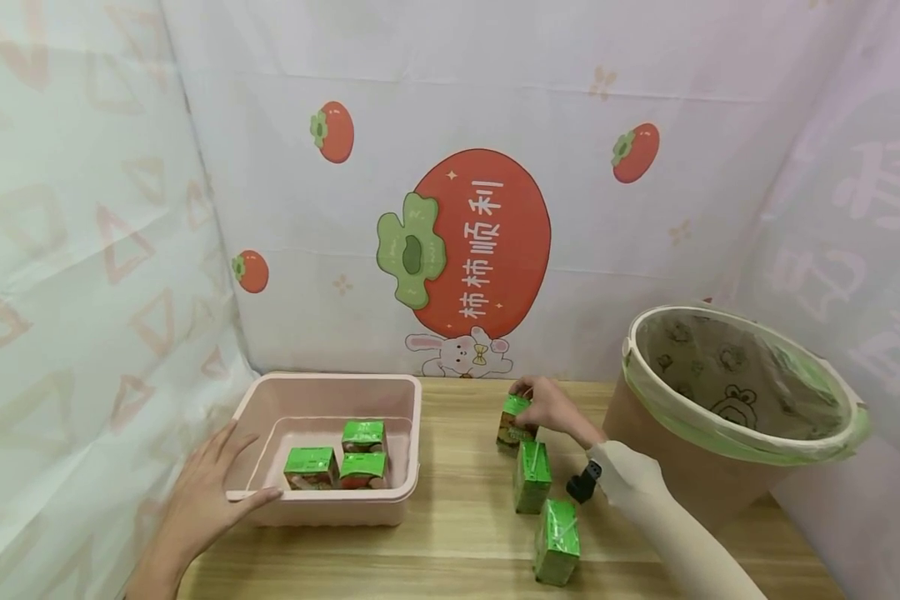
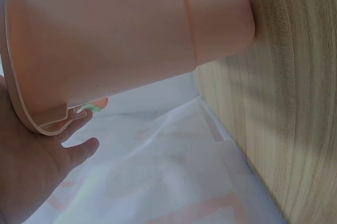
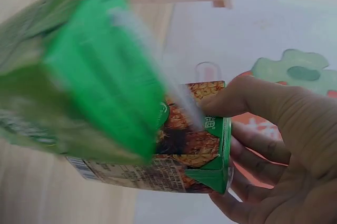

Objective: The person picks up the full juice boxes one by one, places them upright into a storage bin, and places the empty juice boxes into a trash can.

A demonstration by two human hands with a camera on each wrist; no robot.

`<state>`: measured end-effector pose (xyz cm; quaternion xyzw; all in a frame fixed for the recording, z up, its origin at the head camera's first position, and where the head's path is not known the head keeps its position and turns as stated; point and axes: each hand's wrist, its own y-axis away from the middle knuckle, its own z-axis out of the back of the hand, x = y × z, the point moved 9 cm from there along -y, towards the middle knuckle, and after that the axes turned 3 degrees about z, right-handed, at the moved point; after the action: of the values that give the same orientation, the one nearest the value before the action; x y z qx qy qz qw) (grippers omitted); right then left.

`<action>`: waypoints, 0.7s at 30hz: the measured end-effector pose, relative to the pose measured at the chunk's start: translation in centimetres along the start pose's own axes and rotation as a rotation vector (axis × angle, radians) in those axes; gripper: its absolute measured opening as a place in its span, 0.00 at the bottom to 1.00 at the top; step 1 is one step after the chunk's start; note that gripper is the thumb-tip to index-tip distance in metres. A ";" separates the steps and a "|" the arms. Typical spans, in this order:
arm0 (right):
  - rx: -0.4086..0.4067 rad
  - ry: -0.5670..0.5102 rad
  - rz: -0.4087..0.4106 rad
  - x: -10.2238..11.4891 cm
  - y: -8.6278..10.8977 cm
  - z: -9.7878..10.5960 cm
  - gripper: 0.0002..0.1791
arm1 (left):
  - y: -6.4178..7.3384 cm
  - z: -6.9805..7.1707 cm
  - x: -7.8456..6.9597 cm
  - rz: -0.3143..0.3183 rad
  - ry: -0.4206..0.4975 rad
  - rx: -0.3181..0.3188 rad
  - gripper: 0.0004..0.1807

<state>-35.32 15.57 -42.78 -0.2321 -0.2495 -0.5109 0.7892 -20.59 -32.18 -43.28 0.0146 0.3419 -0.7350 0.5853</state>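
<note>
The right hand [image 1: 553, 405] grips the farthest juice box [image 1: 507, 433], thumb on its near face and fingers behind, at the back of the table. Pineapple pictures show on this box in the right wrist view, where a blurred green-topped juice box [image 3: 105, 71] partly covers it. Two more juice boxes, a middle one [image 1: 532, 477] and a near one [image 1: 557, 543], stand in a row toward the front. On the left, a pink plastic basket [image 1: 345, 380] holds three green-topped boxes. The left hand [image 1: 198, 492] rests at the basket's left front corner, fingers spread and touching its rim.
A large pink bucket [image 1: 667, 417] with a green-edged liner stands at the right, close to the right forearm. Printed white cloth [image 1: 285, 167] hangs behind and on both sides of the wooden table [image 1: 465, 517].
</note>
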 end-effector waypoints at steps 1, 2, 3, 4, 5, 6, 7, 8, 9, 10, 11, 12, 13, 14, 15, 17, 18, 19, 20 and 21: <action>-0.003 0.002 0.002 0.4 -0.1 0.2 0.22 | 0.1 0.0 0.0 0.000 0.000 -0.001 0.49; -0.004 0.002 0.009 0.8 -0.2 0.5 0.22 | 0.1 0.0 0.0 -0.001 0.001 -0.001 0.49; -0.005 0.001 0.021 1.3 -0.3 0.7 0.22 | 0.1 0.0 0.0 0.000 0.001 -0.001 0.49; -0.003 -0.001 0.035 1.8 -0.4 1.0 0.21 | 0.1 0.0 0.0 0.002 0.001 -0.001 0.49; -0.002 -0.008 0.048 2.3 -0.6 1.2 0.21 | 0.1 0.0 0.0 0.002 0.001 -0.001 0.49; -0.002 -0.011 0.061 2.8 -0.6 1.5 0.21 | 0.1 0.0 0.1 0.004 0.000 0.001 0.49; -0.003 -0.009 0.073 3.3 -0.7 1.7 0.21 | 0.1 0.0 0.1 0.006 0.000 0.003 0.49; -0.003 -0.007 0.086 3.8 -0.8 1.9 0.21 | 0.1 0.0 0.1 0.006 0.000 0.002 0.49; -0.004 -0.002 0.097 4.3 -0.9 2.1 0.21 | 0.1 0.0 0.2 0.007 0.000 0.004 0.49; -0.003 0.005 0.107 4.8 -1.0 2.3 0.21 | 0.1 -0.1 0.2 0.007 0.000 0.004 0.49; -0.005 0.014 0.115 5.3 -1.1 2.5 0.21 | 0.1 -0.1 0.2 0.005 0.000 0.004 0.49; -0.005 0.026 0.124 5.7 -1.2 2.6 0.21 | 0.1 -0.1 0.2 0.005 0.000 0.005 0.49; -0.004 0.028 0.128 6.2 -1.2 2.7 0.21 | 0.1 -0.1 0.2 0.003 0.000 0.004 0.49; -0.002 0.030 0.132 6.6 -1.3 2.7 0.21 | 0.1 0.0 0.1 0.001 0.001 0.002 0.49; 0.002 0.032 0.137 7.0 -1.5 2.7 0.21 | 0.1 0.0 0.1 -0.001 0.002 0.001 0.49; 0.008 0.030 0.136 7.8 -1.6 2.7 0.21 | 0.1 0.0 0.1 -0.004 0.004 -0.001 0.49; 0.013 0.025 0.134 8.3 -1.7 2.8 0.21 | 0.1 0.0 0.0 -0.005 0.005 -0.002 0.49; 0.018 0.016 0.133 8.8 -1.9 2.7 0.21 | 0.1 0.1 0.0 -0.006 0.006 -0.003 0.49; 0.022 0.012 0.137 9.3 -2.0 2.8 0.21 | 0.1 0.1 0.0 -0.007 0.006 -0.003 0.49; 0.027 0.008 0.139 9.8 -2.1 2.7 0.21 | 0.1 0.1 0.0 -0.008 0.006 -0.003 0.49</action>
<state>-34.22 9.72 -34.25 -0.2362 -0.2366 -0.4522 0.8269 -20.46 -32.22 -43.24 0.0145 0.3449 -0.7367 0.5815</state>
